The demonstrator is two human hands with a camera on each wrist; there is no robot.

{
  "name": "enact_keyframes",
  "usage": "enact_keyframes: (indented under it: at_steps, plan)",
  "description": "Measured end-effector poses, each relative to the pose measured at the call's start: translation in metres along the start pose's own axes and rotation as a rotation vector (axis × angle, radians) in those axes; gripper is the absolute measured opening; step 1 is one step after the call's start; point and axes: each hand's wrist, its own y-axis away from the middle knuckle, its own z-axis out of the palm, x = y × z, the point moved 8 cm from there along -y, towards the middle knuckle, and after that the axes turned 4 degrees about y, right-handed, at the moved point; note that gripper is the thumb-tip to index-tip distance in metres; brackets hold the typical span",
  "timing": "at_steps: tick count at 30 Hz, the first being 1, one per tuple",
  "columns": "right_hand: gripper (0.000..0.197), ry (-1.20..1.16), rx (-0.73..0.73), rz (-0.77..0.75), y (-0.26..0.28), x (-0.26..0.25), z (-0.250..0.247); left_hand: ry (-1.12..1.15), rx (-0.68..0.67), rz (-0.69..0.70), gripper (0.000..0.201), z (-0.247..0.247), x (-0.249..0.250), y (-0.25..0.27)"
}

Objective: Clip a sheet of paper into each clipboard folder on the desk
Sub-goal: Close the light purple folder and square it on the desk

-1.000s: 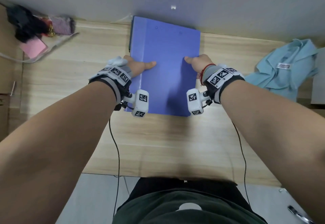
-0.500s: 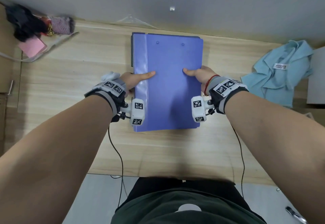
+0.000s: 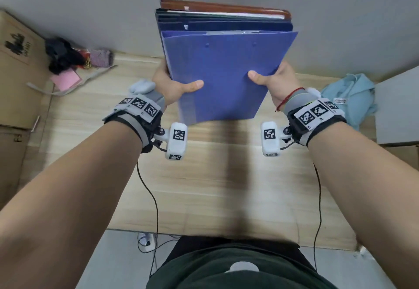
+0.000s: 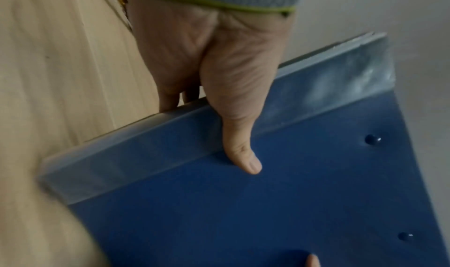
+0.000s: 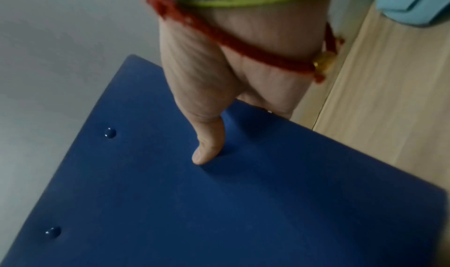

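Blue clipboard folders (image 3: 226, 73), stacked with a brown one (image 3: 224, 9) at the far edge, are held in the upper centre of the head view, raised clear of the wooden desk (image 3: 204, 186). Left hand (image 3: 174, 84) grips the stack's left edge, thumb flat on the top cover, fingers beneath; right hand (image 3: 276, 80) grips the right edge likewise. Two rivets (image 5: 110, 132) mark the top cover near its far end. White sheet edges show between the folders at the stack's far end. At upper left of the frame lie a pink pad (image 3: 65, 80) and a cardboard box (image 3: 20, 73); at right, a light blue garment (image 3: 349, 98)
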Motion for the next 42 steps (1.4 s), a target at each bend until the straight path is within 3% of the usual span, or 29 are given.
enact_keyframes:
  at_steps: [5,10,14,17,21,25,32,36,39,42]
  plan:
    - [0.042,0.105,-0.050,-0.013,0.011,0.003,-0.001,-0.023,-0.018,0.015,0.095,0.002,-0.006,0.014]
    - [0.066,0.061,-0.120,0.003,0.016,0.001,0.000,0.014,-0.120,0.099,0.108,0.002,0.018,0.017]
    - [0.088,0.094,-0.100,0.008,0.020,0.003,0.002,-0.016,-0.207,0.097,0.097,0.005,0.027,0.020]
    - [0.075,0.163,-0.063,0.008,0.021,0.008,-0.004,-0.049,-0.264,0.094,0.093,0.007,0.025,0.025]
    - [0.055,0.238,-0.027,0.048,0.018,0.014,-0.012,-0.119,-0.170,0.103,0.094,0.001,0.021,0.025]
    - [0.051,0.259,-0.001,0.089,0.017,0.030,-0.010,-0.135,-0.116,0.047,0.083,0.005,0.004,0.024]
    - [0.045,0.418,-0.009,0.217,0.024,0.064,-0.007,-0.286,-0.109,-0.132,0.085,0.014,-0.059,0.020]
    - [0.046,0.478,-0.004,0.214,0.023,0.065,-0.009,-0.243,-0.060,-0.102,0.073,0.009,-0.057,0.018]
    - [0.044,0.442,-0.029,0.203,0.019,0.061,0.002,-0.245,-0.081,-0.063,0.076,-0.003,-0.051,0.010]
    - [0.045,0.385,-0.101,0.282,0.013,0.072,0.023,-0.242,-0.127,-0.102,0.066,-0.017,-0.053,0.006]
